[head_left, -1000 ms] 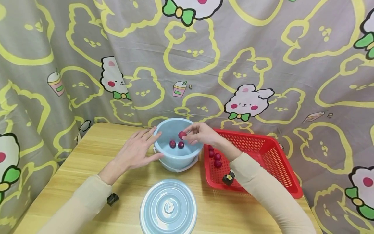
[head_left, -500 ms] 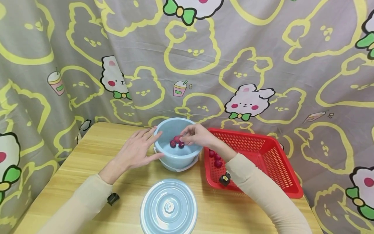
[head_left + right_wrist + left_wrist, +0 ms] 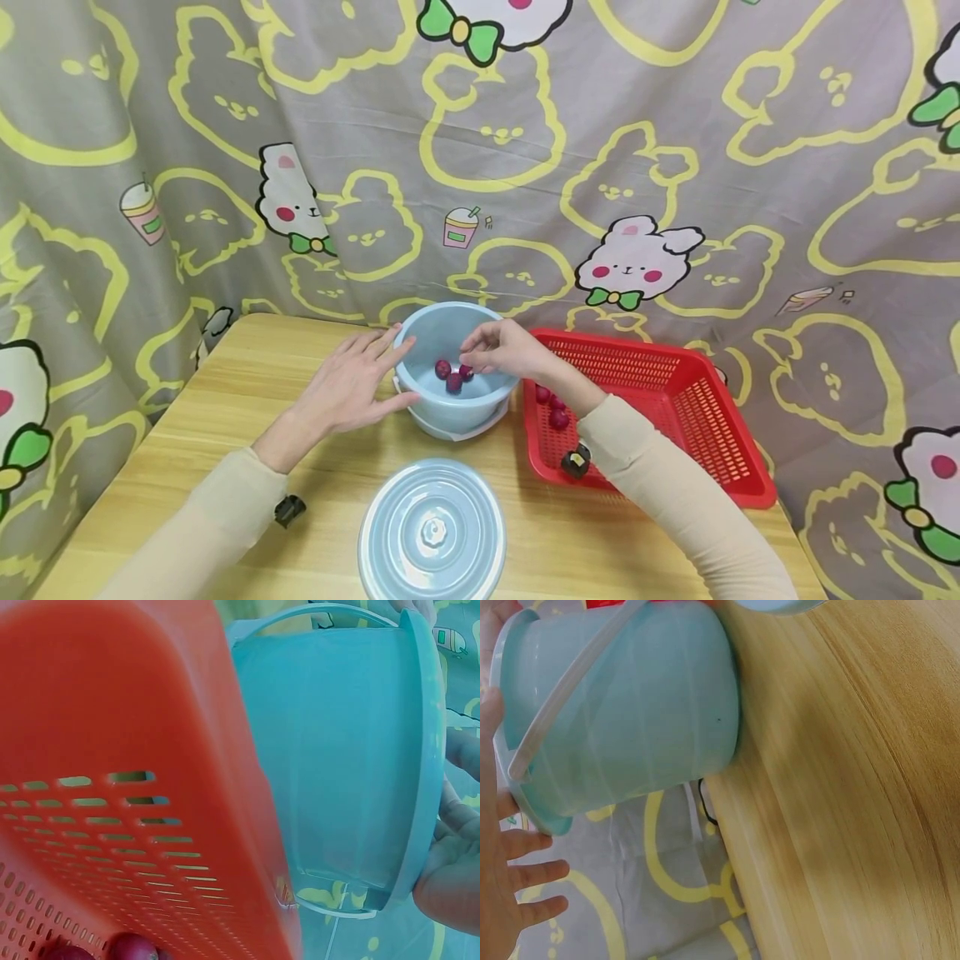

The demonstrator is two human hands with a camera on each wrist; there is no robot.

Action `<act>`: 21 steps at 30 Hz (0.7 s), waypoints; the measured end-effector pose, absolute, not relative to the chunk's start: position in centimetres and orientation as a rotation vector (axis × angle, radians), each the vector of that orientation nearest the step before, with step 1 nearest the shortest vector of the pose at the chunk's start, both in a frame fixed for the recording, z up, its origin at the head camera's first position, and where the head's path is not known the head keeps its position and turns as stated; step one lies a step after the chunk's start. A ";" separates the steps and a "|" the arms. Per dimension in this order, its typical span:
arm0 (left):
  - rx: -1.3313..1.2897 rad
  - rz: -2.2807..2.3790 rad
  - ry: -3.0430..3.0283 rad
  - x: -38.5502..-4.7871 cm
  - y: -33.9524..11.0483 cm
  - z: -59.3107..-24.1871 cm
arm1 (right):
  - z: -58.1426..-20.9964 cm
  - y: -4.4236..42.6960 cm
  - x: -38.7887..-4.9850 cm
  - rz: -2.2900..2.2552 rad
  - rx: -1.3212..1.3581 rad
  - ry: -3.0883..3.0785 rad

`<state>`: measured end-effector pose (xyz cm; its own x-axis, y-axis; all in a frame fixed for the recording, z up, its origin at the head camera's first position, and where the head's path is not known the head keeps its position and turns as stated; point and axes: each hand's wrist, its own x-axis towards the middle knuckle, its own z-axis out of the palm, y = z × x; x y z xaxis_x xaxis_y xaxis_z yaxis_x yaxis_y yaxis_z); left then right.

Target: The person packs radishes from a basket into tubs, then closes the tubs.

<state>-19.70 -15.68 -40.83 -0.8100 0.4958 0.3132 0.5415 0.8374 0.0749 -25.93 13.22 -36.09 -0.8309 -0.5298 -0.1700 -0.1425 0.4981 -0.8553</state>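
Red fruit (image 3: 453,382) that I saw the right hand (image 3: 510,348) pinching half a second ago now lies with two others inside the blue bucket (image 3: 457,402). That hand curls loosely above, holding nothing I can see; the left hand (image 3: 347,383) spreads wide at the bucket's left rim. A lid (image 3: 432,550) lies nearer; the right sleeve (image 3: 675,492) hides part of the red basket (image 3: 660,387), with more fruit (image 3: 558,419) at its left end.

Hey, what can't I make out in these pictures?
Head view: one red ball in the bucket, partly behind the right hand.
Head view: part of the red basket, behind the right sleeve.
Head view: the lid, cut off by the bottom edge.
Right wrist view: other balls, cut by bottom edge.
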 end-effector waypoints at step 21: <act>-0.789 -0.252 -2.732 -19.7 -15.7 -40.9 | -35.6 14.1 -25.3 -1.383 -0.505 2.272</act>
<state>-19.72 -15.71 -40.91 -0.8093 0.4935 0.3186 0.5434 0.8350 0.0869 -25.27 14.12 -35.56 -0.8407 -0.5137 -0.1716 -0.0834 0.4358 -0.8962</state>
